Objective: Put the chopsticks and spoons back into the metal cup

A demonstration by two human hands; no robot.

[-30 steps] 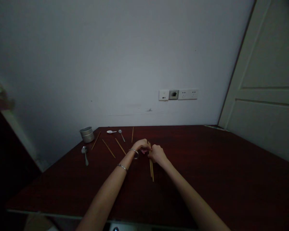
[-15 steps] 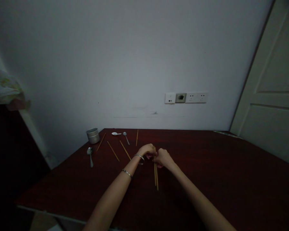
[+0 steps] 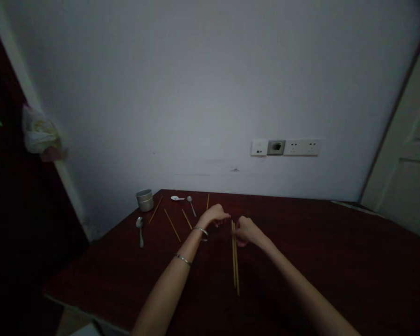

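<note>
My right hand (image 3: 247,231) is closed near the top of a small bundle of wooden chopsticks (image 3: 235,263), which stretches down toward me over the dark red table. Just left of the bundle's upper end is my left hand (image 3: 214,215), with metal bracelets on the arm. It is apart from the chopsticks, a finger stretched to the right and the others partly hidden beneath. Loose on the table to the left lie several more chopsticks, such as this one (image 3: 172,225) and another (image 3: 156,210) by the cup. One chopstick (image 3: 207,201) lies behind my left hand.
A grey metal cup (image 3: 145,201) stands at the table's left edge. A metal spoon (image 3: 140,233) lies in front of it. Farther back are a white spoon (image 3: 177,198) and a smaller long-handled spoon (image 3: 192,206). The wall with sockets (image 3: 285,147) borders the table (image 3: 301,261) behind.
My left hand has come off the chopsticks and moved slightly left and away. My right hand still grips the bundle. The view has shifted, so the scene sits farther right.
</note>
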